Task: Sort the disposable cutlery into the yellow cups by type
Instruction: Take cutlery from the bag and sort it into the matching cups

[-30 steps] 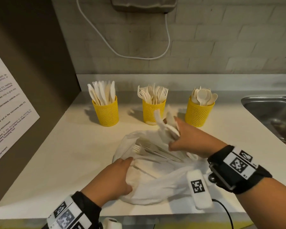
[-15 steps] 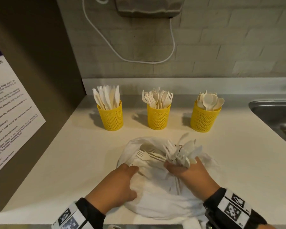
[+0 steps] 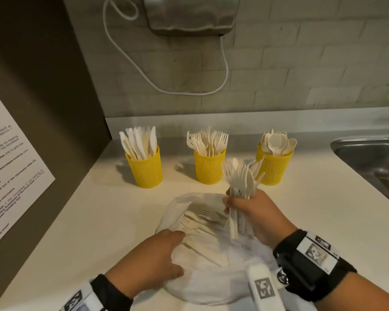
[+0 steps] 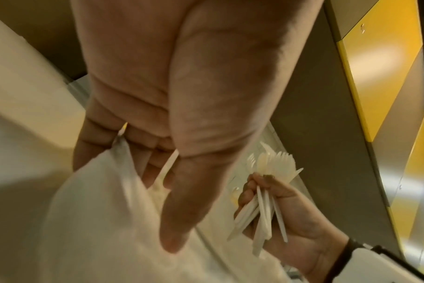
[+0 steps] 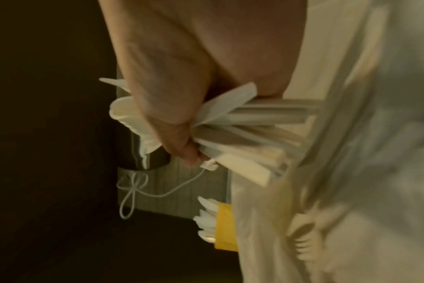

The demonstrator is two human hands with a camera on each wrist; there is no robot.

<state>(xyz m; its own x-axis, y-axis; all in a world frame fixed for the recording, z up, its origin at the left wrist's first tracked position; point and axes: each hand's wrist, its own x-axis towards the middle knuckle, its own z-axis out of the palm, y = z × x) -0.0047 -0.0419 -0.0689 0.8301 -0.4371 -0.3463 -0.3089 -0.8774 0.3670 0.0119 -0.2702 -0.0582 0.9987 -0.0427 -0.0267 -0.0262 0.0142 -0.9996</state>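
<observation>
Three yellow mesh cups stand in a row at the back of the counter: the knife cup (image 3: 145,169), the fork cup (image 3: 208,166) and the spoon cup (image 3: 272,167). A white plastic bag (image 3: 211,286) lies in front of them with loose cutlery (image 3: 200,218) showing in its mouth. My right hand (image 3: 248,209) grips a bundle of forks and other cutlery (image 3: 241,178) upright above the bag; the same bundle (image 4: 271,170) (image 5: 232,118) shows in both wrist views. My left hand (image 3: 164,252) holds the bag's near left edge (image 4: 104,191).
A steel sink (image 3: 368,156) sits at the right end of the counter. A dark panel with a printed notice (image 3: 11,167) rises on the left. A metal wall unit (image 3: 189,14) with a white cord (image 3: 189,90) hangs above the cups.
My right hand pulled back from near the fork cup, then rose over the bag's mouth with the bundle turned upright. The left hand stayed on the bag.
</observation>
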